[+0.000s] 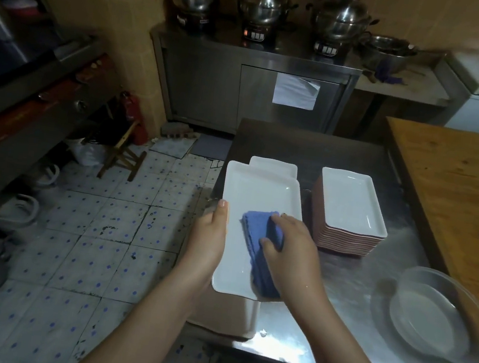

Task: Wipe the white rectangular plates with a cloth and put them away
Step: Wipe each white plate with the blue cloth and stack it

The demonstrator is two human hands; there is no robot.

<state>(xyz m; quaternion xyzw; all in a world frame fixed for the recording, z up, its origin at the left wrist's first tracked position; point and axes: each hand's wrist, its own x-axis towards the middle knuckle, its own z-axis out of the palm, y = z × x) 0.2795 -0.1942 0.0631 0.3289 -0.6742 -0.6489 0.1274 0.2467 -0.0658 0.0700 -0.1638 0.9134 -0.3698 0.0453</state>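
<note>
We hold the white plate [257, 196] over the worktop [336, 316], long axis pointing away from us, left hand [209, 238] gripping its left rim, right hand [290, 249] clutching the blue cloth [256, 226] on its near half.

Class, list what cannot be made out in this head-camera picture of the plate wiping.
Head view:
- Left hand: fingers hidden under the held plate.
- Rear plate: mostly covered by that plate.
- Blue cloth: partly under the right hand.
- Clear dish: blurred.
</note>
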